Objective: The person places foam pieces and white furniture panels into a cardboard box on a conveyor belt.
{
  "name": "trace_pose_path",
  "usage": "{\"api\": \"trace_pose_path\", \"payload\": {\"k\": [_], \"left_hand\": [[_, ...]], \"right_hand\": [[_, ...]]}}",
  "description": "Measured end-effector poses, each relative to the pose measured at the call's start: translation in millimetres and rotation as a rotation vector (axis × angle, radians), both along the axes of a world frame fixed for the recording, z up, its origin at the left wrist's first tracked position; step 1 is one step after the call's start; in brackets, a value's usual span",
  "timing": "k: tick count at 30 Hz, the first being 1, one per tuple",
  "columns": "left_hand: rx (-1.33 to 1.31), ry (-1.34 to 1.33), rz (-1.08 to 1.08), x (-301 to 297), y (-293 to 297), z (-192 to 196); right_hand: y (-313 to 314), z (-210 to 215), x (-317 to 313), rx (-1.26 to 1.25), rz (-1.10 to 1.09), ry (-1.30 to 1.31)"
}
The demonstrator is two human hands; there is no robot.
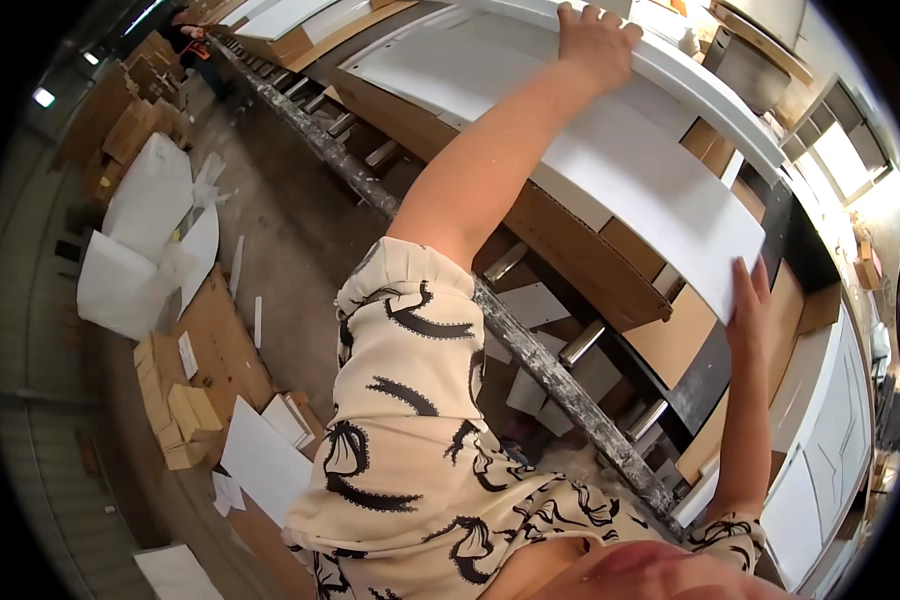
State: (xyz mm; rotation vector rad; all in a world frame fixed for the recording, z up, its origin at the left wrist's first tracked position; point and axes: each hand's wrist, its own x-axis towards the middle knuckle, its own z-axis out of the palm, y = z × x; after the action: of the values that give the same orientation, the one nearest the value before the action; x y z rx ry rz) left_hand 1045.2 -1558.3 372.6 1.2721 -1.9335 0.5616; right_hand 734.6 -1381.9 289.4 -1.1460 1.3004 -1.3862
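A white flat panel lies slanted across an open cardboard box on a roller conveyor. My left hand reaches to the panel's far side, fingers curled over the edge where a long white rail-like piece runs alongside. Whether those fingers also touch the rail, I cannot tell. At the panel's near right end, my right hand holds its edge, fingers pointing up and partly hidden by the hand itself.
The conveyor's scuffed side rail runs diagonally between me and the box, with metal rollers beyond. Flattened cardboard, white foam sheets and white boards litter the floor at left. Another person stands far left. More white panels lie right.
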Motion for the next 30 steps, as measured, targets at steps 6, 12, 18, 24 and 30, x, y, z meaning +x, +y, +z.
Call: {"api": "trace_pose_path", "payload": {"k": [6, 12, 18, 24, 30], "left_hand": [[0.024, 0.034, 0.019, 21.2, 15.2, 3.0], [-0.004, 0.087, -0.050, 27.6, 10.5, -5.2], [-0.135, -0.073, -0.071, 24.3, -22.6, -36.2], [0.005, -0.104, -0.149, 23.3, -17.1, -39.4], [0.150, -0.245, 0.000, 4.6, 14.8, -52.6]], "right_hand": [[-74.3, -20.0, 106.9, 0.168, 0.034, 0.070], [-92.9, -26.9, 158.7, 0.289, 0.184, 0.407], [-119.5, -19.6, 139.5, 0.580, 0.412, 0.631], [-121.4, -13.6, 163.7, 0.187, 0.432, 1.200], [-53.7, 8.2, 122.9, -0.194, 0.437, 1.052]]}}
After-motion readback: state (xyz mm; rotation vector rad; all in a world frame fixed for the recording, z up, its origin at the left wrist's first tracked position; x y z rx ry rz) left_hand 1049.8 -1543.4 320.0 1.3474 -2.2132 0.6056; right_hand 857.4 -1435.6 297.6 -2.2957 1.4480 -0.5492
